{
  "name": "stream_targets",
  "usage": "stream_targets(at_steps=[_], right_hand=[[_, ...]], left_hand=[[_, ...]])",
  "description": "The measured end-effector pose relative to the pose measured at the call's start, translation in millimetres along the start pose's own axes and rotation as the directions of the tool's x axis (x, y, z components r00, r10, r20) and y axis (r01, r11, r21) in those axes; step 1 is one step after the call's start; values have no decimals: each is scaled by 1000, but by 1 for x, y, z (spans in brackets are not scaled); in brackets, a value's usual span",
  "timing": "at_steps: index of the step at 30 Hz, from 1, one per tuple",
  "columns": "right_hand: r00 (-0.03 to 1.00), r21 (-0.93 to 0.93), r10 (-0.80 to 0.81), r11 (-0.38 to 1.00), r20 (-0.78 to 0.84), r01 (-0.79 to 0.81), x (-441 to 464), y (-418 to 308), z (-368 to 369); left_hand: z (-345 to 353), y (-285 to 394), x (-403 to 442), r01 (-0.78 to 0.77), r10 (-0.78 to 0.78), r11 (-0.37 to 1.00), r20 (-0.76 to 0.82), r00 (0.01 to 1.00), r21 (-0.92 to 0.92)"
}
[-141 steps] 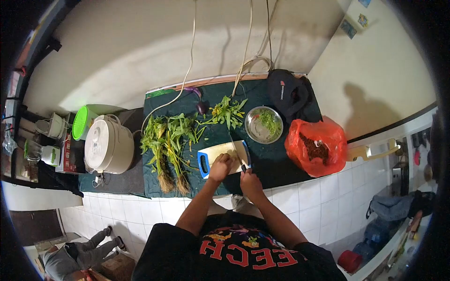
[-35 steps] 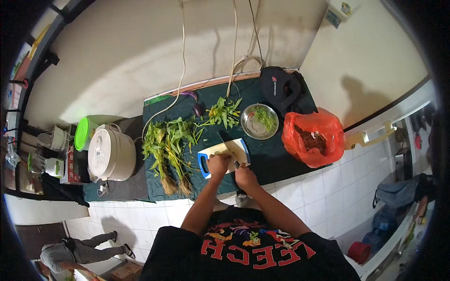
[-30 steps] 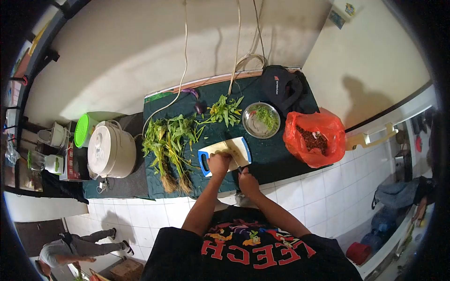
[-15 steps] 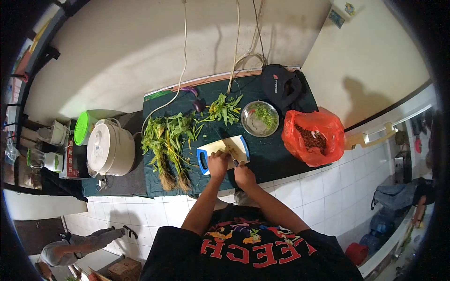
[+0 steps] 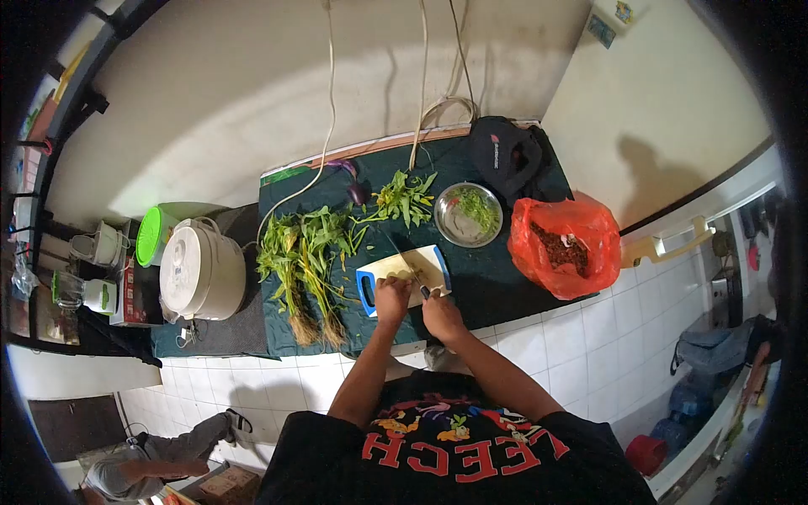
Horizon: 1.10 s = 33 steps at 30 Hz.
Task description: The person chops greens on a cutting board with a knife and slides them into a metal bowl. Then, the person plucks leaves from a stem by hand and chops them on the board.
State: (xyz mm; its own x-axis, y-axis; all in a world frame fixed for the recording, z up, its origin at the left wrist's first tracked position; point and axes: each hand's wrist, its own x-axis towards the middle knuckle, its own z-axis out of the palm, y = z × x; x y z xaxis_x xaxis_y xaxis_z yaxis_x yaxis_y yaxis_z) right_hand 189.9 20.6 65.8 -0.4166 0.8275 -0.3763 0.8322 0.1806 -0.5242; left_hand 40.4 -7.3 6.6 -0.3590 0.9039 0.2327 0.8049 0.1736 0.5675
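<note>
My right hand (image 5: 442,313) is closed round the dark handle of a knife (image 5: 410,263), whose blade slants up and left across the cutting board. The white board (image 5: 432,259) has blue ends and bears small pale pieces beside the blade. On the board's left half my left hand (image 5: 392,298) is closed, fingers pressed down close to the blade; what they hold is too small to make out. Above and right of the board, a metal bowl (image 5: 459,229) contains chopped greens. Leafy stalks with roots (image 5: 310,278) lie to the left, and more leaves (image 5: 406,199) lie behind the board.
A purple eggplant (image 5: 358,193) lies at the back. To the right are a black bag (image 5: 505,160) and a red plastic bag (image 5: 581,273) with brown contents. A white rice cooker (image 5: 200,271) stands left. Another person (image 5: 160,459) is at the lower left.
The knife blade has shifted and tilted slightly over the board, with my right hand on its handle throughout. My left hand stays on the board. The person at the lower left has changed posture.
</note>
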Motion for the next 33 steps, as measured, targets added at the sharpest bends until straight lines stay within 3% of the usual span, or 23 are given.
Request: stream_targets(at_steps=[2,6,11,18,23,24,26,33], right_hand=[[999,9,33,999,-9,-33,-13,1,0],[999,30,36,999,-24,-35,-20,14,20],[998,-26,-32,999,-62,31,0,7,15],[998,35,48,998,-30,-47,-20,8,22],[982,-36,-96,995,-163,91,-7,5,25],[982,-38,-100,995,-162,95,-11,5,25],[996,55,57,997,-63,-54,-22,6,27],[998,-13,33,999,-53,-34,-11,-2,20]], left_hand=[[-4,2,1,36,-39,997,36,999,64],[-4,-4,1,42,-41,999,58,997,-10],[-13,5,5,90,-98,993,102,990,73],[-12,3,3,91,-94,994,55,994,60],[-13,6,1,227,-230,973,122,966,36],[-12,5,1,231,-233,972,118,965,36],[-11,3,-1,204,-205,979,85,975,29],[-11,-1,0,173,-180,983,107,978,66]])
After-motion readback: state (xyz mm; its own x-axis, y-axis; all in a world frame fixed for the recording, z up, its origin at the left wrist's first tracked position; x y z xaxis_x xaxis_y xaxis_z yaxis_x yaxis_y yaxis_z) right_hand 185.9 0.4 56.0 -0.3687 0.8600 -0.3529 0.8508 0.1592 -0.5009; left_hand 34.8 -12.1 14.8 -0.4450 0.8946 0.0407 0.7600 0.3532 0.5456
